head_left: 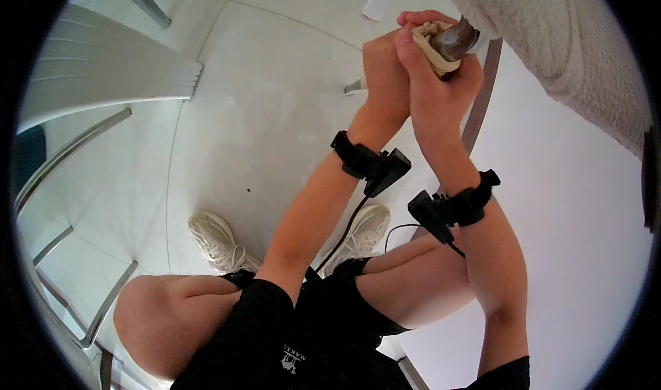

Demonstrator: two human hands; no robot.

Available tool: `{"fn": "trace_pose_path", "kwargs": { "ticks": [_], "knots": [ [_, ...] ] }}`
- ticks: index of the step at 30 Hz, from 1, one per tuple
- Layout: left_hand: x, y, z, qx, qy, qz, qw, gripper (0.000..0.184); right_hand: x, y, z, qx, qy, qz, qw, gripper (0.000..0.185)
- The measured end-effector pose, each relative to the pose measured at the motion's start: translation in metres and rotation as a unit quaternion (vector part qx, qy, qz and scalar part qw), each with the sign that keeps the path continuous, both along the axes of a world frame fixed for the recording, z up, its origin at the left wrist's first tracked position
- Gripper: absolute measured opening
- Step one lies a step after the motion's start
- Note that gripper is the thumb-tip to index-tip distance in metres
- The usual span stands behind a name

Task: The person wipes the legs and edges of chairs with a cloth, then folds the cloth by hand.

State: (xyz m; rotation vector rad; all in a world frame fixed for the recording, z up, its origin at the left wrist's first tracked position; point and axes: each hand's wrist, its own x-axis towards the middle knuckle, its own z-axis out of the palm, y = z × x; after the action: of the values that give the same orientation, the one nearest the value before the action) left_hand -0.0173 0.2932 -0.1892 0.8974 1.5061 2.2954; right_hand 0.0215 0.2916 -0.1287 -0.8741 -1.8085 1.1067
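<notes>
At the upper right, my left hand (pixel 389 63) and my right hand (pixel 444 83) are closed together around one object. It has a cream, crumpled cloth-like part (pixel 434 46) and a shiny grey-brown rounded piece (pixel 456 40) that sticks out past my fingers to the right. What exactly the object is, I cannot make out. Most of my left fingers are hidden behind the object and my right hand. A black strap with a small device sits on each wrist.
A textured beige cloth (pixel 558 53) hangs at the upper right, close to my hands. White chair (pixel 110 66) with metal legs stands on the left. A white paper-like piece (pixel 378 0) lies on the tiled floor. Cables run from both wrist devices.
</notes>
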Motion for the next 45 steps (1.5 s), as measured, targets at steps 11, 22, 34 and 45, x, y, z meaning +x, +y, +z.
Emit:
{"fn": "trace_pose_path", "kwargs": {
  "ticks": [11, 22, 34, 45],
  "knots": [
    [0.002, -0.003, -0.014, -0.051, -0.002, -0.019, 0.998, 0.021, -0.002, -0.005, 0.000, -0.040, -0.046, -0.037, 0.997, 0.015],
    [0.005, -0.003, -0.019, -0.102, -0.006, -0.046, 0.994, 0.023, -0.005, 0.001, -0.004, -0.064, -0.096, -0.061, 0.991, 0.028],
    [-0.006, -0.005, -0.002, -0.070, -0.135, 0.017, 0.988, 0.031, -0.007, 0.018, -0.005, -0.111, -0.166, 0.006, 0.980, 0.049],
    [-0.031, 0.008, 0.041, -0.080, -0.060, -0.020, 0.995, 0.033, -0.005, 0.006, 0.023, -0.074, 0.000, 0.032, 0.997, 0.057]
  ]
}}
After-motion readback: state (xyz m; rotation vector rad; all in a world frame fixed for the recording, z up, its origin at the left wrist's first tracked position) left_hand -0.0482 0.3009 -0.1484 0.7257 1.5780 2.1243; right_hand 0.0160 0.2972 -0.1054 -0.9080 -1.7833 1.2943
